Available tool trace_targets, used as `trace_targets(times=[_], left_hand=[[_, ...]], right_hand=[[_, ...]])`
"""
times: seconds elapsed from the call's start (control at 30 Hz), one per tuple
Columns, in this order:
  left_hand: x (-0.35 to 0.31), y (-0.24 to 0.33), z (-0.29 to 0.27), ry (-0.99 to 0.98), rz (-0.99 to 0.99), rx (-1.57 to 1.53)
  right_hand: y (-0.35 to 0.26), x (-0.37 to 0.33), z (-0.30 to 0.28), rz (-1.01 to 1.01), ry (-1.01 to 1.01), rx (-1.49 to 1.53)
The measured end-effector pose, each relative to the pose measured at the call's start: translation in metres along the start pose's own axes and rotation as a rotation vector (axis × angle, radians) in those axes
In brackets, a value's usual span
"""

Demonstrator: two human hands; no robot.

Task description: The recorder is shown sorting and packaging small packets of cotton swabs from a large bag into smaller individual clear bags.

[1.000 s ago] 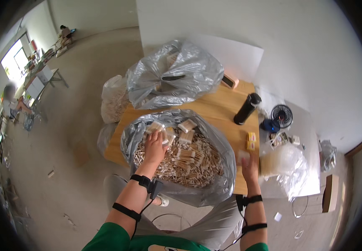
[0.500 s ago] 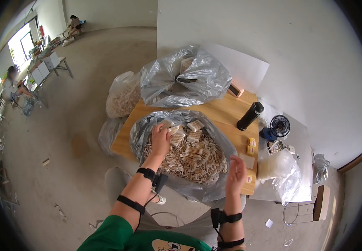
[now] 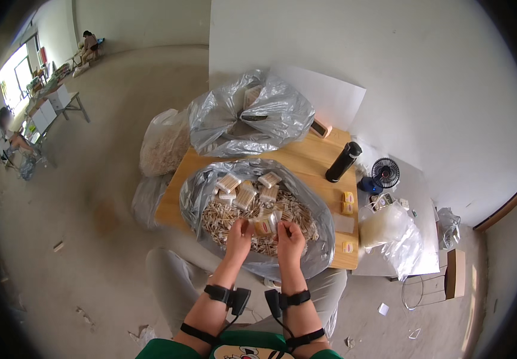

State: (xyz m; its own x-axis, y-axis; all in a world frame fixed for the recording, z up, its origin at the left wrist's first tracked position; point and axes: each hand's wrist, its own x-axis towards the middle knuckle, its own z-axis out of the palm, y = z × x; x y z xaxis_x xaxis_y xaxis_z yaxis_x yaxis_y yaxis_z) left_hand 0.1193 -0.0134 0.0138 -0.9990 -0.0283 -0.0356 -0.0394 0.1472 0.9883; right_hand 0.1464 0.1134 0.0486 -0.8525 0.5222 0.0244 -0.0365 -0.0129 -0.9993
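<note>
Both hands, left hand (image 3: 238, 232) and right hand (image 3: 290, 234), pinch a small clear packet (image 3: 264, 225) over the open grey bag (image 3: 210, 185); keep it low, 12 o'clock from the wrists.

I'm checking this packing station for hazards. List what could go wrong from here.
1. The open plastic bag of small wooden sticks bulges past the wooden table edge toward the person's lap; it could sag and spill.
2. Both hands, left hand and right hand, share one small clear packet above the heap; a slip might scatter its contents.
</note>
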Motion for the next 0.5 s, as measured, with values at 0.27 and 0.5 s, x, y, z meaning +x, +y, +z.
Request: trace_targets(times=[0.27,0.5], left_hand=[[-0.015,0.011,0.018,-0.107,-0.007,-0.076],[-0.012,0.021,0.018,-0.213,-0.262,-0.362]], right_hand=[[-0.018,-0.024,-0.003,-0.572,-0.064,-0.612],[-0.016,-0.023,-0.011,-0.638,-0.07,-0.625]])
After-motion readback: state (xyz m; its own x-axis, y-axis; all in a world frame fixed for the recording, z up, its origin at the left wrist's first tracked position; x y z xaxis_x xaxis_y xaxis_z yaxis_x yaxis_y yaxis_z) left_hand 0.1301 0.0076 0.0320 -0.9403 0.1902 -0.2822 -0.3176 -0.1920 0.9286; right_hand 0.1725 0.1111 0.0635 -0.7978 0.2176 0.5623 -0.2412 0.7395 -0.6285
